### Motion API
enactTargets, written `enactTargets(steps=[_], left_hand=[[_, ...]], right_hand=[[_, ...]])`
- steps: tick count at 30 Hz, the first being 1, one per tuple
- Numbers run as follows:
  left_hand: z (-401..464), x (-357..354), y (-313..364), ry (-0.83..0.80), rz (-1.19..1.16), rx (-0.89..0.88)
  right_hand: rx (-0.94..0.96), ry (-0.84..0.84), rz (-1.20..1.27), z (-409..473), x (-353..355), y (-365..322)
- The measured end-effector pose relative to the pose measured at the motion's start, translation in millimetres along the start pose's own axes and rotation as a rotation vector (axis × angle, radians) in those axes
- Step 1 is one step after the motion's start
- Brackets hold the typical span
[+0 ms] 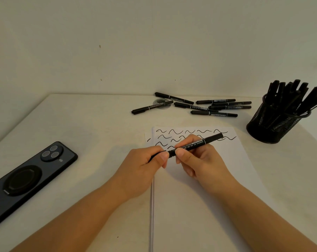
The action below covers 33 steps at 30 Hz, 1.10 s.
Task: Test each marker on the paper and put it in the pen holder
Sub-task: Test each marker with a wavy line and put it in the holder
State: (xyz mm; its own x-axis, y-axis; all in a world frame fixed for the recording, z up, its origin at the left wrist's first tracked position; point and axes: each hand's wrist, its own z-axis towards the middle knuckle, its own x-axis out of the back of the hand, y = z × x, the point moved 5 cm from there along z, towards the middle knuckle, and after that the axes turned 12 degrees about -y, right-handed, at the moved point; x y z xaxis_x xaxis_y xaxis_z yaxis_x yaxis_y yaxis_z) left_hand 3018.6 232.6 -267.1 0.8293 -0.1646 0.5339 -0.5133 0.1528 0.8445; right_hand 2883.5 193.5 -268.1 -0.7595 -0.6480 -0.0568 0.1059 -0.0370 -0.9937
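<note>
A black marker (199,142) lies slanted between both hands above the white paper (199,188). My left hand (143,166) pinches the marker's cap end. My right hand (197,160) grips its barrel with thumb and fingers. Several black wavy test strokes (174,132) cover the top of the paper. Several loose black markers (214,107) lie at the back of the table. A black mesh pen holder (274,124) stands at the right, filled with several markers.
A dark phone (26,177) lies face down at the left of the white table (92,128). A small round clear lid (162,104) sits under one loose marker. A wall rises right behind the table.
</note>
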Motion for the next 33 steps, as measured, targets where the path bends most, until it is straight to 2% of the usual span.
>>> enactTargets(steps=[7,14,20,24,28,30,33], left_hand=[[-3,0,1,-0.067,-0.087,0.013],[-3,0,-1,-0.077,-0.068,0.005],[-1,4,1,0.028,-0.085,-0.040],[-1,15,-6,0.167,-0.044,-0.002],[0,15,-7,0.202,-0.018,0.026],[2,13,-2,0.199,0.013,0.005],[9,8,14,0.198,0.086,-0.059]], right_hand=[[0.043,-0.071,-0.018,-1,-4,-4],[0.067,-0.058,-0.040,-2,-4,-3],[0.078,0.057,-0.102,0,10,-9],[0.057,0.246,-0.109,-4,33,-14],[0.035,0.251,-0.464,-6,38,-26],[0.051,0.212,-0.786,-7,33,-36],[0.225,0.139,-1.270,-8,15,-52]])
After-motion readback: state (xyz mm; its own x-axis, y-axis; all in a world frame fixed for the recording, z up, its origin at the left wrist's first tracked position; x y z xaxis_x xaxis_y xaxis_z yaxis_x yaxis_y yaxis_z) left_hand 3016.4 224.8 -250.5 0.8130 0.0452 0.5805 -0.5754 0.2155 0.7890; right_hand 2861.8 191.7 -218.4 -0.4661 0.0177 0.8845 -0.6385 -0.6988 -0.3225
